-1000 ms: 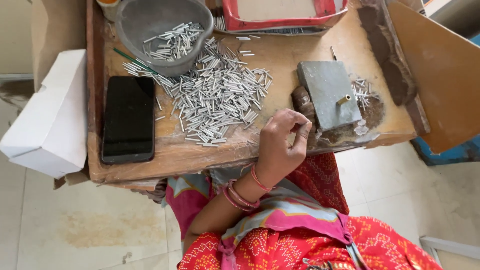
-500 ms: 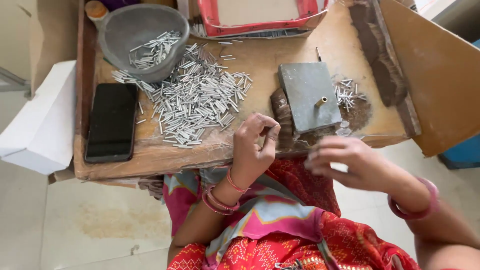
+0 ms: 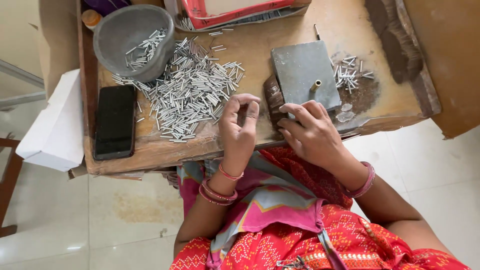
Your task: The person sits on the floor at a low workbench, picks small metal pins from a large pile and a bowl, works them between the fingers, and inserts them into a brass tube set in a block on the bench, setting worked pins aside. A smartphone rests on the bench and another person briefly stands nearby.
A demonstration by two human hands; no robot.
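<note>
My left hand [image 3: 239, 125] hovers over the table's near edge, just right of a big heap of small silver metal tubes [image 3: 190, 95]. Its thumb and forefinger are pinched into a ring; whether a tube sits between them is hidden. My right hand [image 3: 312, 134] rests with loosely spread fingers on the near edge of a grey metal block [image 3: 300, 67]. A short brass peg [image 3: 316, 85] stands on that block, just beyond my fingertips. A smaller scatter of tubes [image 3: 350, 75] lies to the block's right.
A grey bowl [image 3: 107, 35] holding some tubes stands at the back left of the low wooden table [image 3: 280, 25]. A black phone [image 3: 115, 122] lies at the left edge, beside a white box [image 3: 52, 130]. A red tray [image 3: 235, 10] sits at the back, and a wooden board [image 3: 445, 60] leans at the right.
My right hand came into view and moved up from my lap onto the block's near edge. My left hand stayed near the table edge, fingers still pinched.
</note>
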